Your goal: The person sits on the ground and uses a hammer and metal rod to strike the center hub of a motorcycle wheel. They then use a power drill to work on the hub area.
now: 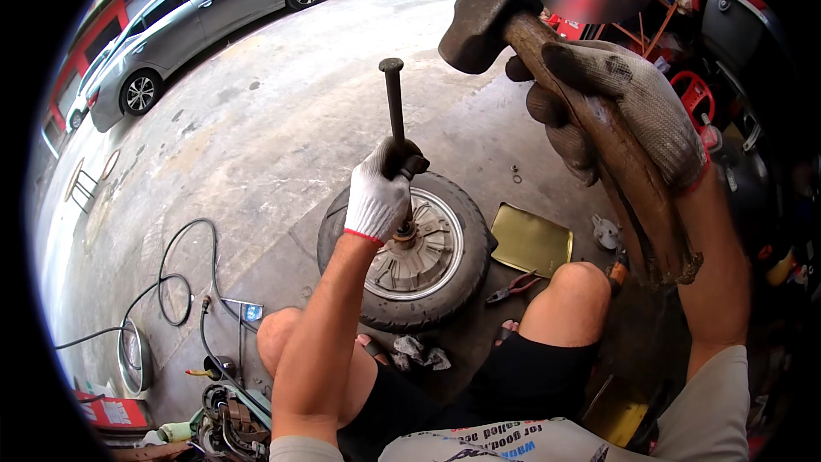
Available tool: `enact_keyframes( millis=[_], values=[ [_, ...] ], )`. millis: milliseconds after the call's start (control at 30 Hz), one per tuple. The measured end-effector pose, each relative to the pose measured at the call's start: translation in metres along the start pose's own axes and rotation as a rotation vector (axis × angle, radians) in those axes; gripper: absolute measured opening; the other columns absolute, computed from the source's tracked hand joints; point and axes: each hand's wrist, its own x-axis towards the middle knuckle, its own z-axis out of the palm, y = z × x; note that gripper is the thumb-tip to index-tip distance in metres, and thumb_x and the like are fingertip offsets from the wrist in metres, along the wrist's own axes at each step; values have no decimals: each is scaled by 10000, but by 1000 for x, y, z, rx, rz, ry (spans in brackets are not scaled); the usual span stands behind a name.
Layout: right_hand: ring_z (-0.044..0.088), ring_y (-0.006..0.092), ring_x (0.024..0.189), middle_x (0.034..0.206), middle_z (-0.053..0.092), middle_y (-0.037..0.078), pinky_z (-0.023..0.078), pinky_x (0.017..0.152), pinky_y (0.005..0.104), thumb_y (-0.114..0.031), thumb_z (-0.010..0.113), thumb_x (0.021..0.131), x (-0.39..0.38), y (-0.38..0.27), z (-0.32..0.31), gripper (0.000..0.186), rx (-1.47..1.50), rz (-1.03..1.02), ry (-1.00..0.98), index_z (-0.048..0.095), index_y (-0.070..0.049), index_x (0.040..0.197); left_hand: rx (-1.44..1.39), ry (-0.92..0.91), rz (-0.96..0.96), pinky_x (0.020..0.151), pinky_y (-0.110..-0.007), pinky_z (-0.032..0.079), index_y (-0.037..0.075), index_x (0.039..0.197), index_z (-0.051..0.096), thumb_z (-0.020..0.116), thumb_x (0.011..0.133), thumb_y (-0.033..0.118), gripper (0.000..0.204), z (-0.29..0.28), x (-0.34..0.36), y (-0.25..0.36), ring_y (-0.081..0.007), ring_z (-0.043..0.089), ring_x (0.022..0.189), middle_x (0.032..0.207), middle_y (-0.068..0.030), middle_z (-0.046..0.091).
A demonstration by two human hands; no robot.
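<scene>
My left hand (379,198), in a white knit glove with dark fingertips, is closed round a steel punch (394,98). The punch stands nearly upright with its flattened head on top, and its lower end reaches the hub centre of a wheel (469,261); the exact contact is hidden by the hand. This wheel has a black tyre and a finned metal hub, and lies flat on the floor between my knees. Raised at the upper right, my gloved right hand (646,107) grips a heavy hammer (496,13) by its worn wooden handle. The hammer head is above and right of the punch.
Right of the wheel lie a gold-coloured tray (532,241), pliers (513,286) and a small metal part (605,233). A rag (419,352) lies near my feet. A black hose (190,278) loops at left, beside a metal basin (134,359). A grey car (214,17) stands beyond.
</scene>
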Motion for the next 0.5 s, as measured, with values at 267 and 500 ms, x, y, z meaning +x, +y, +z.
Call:
enact_keyframes(
  millis=[267,500],
  values=[
    [605,120,448,762,612,62,476,358,223,-337,695,945,-18,20,-8,532,160,71,87,543,83,1235,-156,102,32,822,-330,572,-28,1086,606,538,1014,-4,102,-20,-5,5,-209,705,913,939,-124,707],
    [573,103,487,806,599,87,472,390,199,-321,695,944,-21,35,-11,525,166,76,28,533,71,1254,72,65,66,793,-313,553,-19,1066,621,569,988,-11,94,-39,-4,0,-176,687,874,924,-99,697]
  ],
)
